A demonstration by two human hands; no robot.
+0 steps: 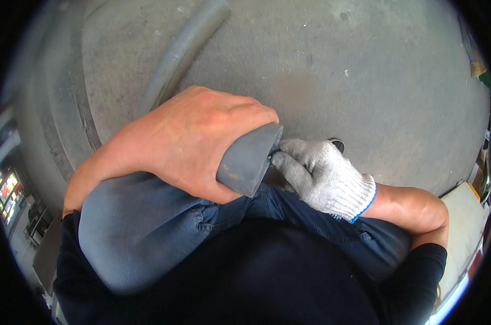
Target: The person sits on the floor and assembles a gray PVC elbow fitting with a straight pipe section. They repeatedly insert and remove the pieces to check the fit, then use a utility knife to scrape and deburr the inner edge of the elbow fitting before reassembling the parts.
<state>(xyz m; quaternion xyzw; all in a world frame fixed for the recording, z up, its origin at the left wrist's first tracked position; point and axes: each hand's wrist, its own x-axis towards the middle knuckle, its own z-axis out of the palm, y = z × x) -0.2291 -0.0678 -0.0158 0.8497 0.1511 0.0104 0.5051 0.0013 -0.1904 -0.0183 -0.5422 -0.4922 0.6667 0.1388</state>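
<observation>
My bare left hand [191,143] is wrapped over a grey pipe [248,162], which looks like plastic and has a pale brown smudge on its side. The pipe's cut end faces right, just above my lap. My right hand [324,176], in a white knitted glove with a blue cuff edge, is at that end. Its thumb and fingers are pinched together at the rim, over something small and dark that I cannot make out. My left hand hides the rest of the held pipe.
A long, curved grey pipe [188,49] lies on the concrete floor [364,81] beyond my left hand. My legs in blue jeans [142,227] are bent under my hands. A pale board or panel [462,233] stands at the right, with assorted items along the edge.
</observation>
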